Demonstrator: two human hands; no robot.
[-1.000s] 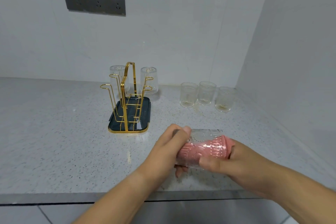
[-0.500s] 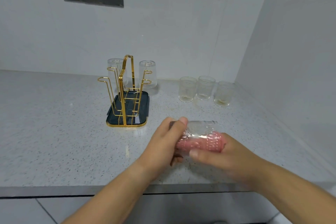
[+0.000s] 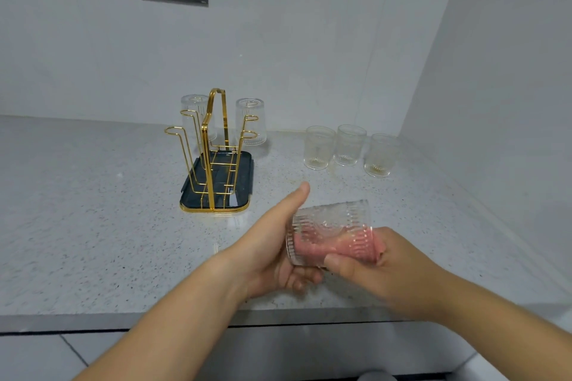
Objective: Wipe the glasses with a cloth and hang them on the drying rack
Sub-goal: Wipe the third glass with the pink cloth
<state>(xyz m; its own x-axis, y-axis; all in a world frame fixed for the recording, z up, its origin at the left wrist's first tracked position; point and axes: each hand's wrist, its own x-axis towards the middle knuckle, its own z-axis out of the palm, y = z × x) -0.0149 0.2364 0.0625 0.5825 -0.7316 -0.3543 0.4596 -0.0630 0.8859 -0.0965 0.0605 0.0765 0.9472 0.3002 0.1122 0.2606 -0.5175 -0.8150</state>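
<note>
Wiping step, mid-glass. Left hand [image 3: 272,254] cups the base end of a ribbed glass [image 3: 332,226] held on its side above the near edge of the surface [image 3: 93,226]; thumb sticks up free, fingers curl under the glass. Right hand [image 3: 387,266] is closed around the pink cloth [image 3: 334,246], which is stuffed inside the glass through the mouth and shows through the wall.

Rack [image 3: 213,158] sits left of centre and further back, gold wire on a dark tray. Two glasses [image 3: 250,120] already hang upside down on its far prongs; near prongs look free. Three upright glasses [image 3: 349,145] wait in a row back right, well apart from the rack.

Next, probably: pull the cloth out, flip the glass mouth down, and lower it over a free near prong without knocking the wire.
</note>
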